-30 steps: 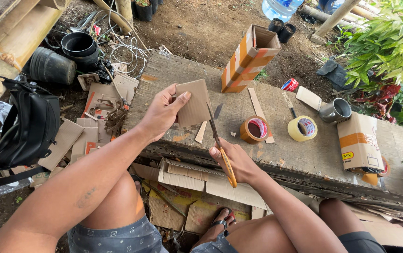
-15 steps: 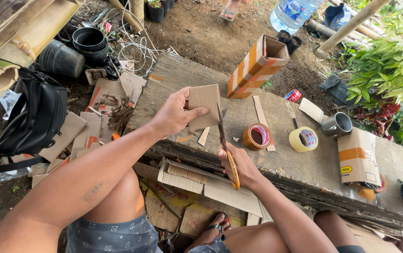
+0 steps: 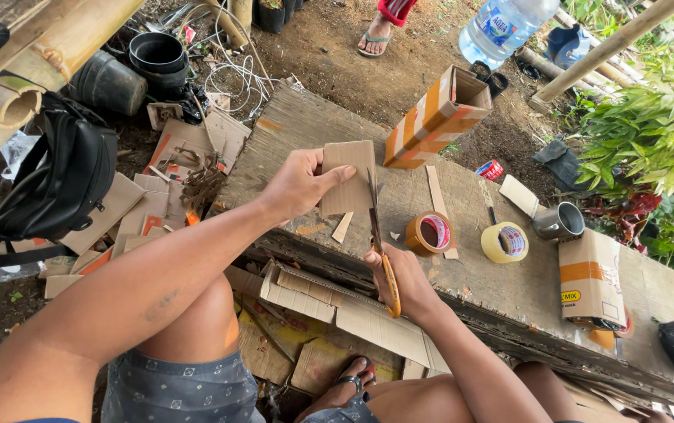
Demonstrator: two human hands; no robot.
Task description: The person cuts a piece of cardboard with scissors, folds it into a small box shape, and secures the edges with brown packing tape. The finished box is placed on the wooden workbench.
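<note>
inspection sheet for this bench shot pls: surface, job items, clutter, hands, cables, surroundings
Surface: rough, weathered wooden bench, outdoors over bare dirt.
Job's things: cardboard piece held upright above the bench; orange-handled scissors, blades up along the piece's right edge.
Clutter: brown tape roll, yellowish tape roll, metal cup, striped open carton, printed carton, cardboard strips, offcuts under the bench.
Grippers: left hand pinches the cardboard; right hand grips the scissor handles.
Cables: white wire tangle on the ground, clear of the hands.
Surroundings: black bag, black pots, bamboo poles, water bottle, plants, another person's sandalled foot.
</note>
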